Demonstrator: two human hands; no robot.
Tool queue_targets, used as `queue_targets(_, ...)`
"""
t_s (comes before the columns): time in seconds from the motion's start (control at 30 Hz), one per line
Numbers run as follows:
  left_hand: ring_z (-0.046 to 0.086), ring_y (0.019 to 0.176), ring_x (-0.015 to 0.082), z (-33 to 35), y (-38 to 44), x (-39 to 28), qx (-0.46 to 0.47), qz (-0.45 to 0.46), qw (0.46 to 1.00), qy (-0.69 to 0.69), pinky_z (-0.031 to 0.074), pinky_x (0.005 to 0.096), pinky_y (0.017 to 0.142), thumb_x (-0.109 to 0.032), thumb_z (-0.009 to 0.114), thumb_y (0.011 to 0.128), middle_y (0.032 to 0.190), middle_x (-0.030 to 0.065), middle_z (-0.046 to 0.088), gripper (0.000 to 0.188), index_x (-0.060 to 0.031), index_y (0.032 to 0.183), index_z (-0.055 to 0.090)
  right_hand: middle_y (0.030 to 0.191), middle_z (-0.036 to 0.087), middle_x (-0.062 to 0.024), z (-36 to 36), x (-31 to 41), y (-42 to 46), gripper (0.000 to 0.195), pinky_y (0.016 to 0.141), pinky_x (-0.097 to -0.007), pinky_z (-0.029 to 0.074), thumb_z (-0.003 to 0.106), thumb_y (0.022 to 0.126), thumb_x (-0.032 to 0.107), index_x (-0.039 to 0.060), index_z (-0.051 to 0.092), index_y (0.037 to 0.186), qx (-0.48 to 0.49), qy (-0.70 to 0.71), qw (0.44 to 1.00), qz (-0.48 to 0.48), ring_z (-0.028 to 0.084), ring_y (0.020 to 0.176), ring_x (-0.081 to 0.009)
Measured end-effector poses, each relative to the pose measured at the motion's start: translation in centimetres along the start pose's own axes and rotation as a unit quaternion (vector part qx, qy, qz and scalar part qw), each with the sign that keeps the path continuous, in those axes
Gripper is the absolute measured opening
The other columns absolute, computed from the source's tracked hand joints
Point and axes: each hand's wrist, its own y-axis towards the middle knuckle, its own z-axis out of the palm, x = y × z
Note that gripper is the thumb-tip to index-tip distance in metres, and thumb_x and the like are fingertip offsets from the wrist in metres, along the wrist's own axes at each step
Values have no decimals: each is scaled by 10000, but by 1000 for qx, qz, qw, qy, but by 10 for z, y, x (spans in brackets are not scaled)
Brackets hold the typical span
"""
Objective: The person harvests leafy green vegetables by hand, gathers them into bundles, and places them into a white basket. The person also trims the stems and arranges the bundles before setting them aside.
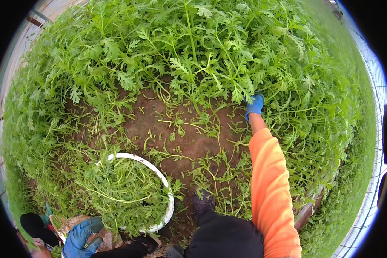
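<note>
My right hand (254, 104), in a blue glove below an orange sleeve, reaches in among the stems of tall leafy greens (232, 51) with deeply lobed leaves. Foliage covers its fingers, so whether it grips a stem is hidden. At the lower left, my left hand (82, 237) wears a darker blue glove. Its fingers are curved, the thumb stands apart, and nothing shows in its grasp. Just up and to the right of that hand is a round white tub (170, 206), heaped with picked greens (125, 190) that hang over its rim.
Loose stems and leaves litter the brown soil (187, 142). Another person's gloved hand (47, 215) and dark sleeve show at far left, beside a pale brown crumpled object (72, 224). A dark boot (203, 203) stands before me. A raised bed edge (309, 209) runs along the right.
</note>
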Motion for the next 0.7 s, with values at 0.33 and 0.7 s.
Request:
queue_targets(0.33, 595, 917, 253, 8, -5, 8, -36, 9, 999, -24, 465, 319, 789, -62, 625, 735, 1079, 144, 572, 325, 23, 1040, 552, 894, 663, -119, -4, -2, 20, 319, 677, -326, 475, 732, 671, 118, 5, 624, 949, -9, -611, 783, -115, 618, 766, -231)
queue_targets(0.7, 556, 968, 311, 12, -2, -1, 9, 19, 1000, 13, 429, 351, 835, -69, 614, 735, 1067, 146, 569, 281, -1, 1005, 570, 776, 651, -103, 26, 40, -49, 154, 536, -242, 494, 622, 773, 99, -35, 624, 848, -145, -488, 861, 11, 608, 601, -145)
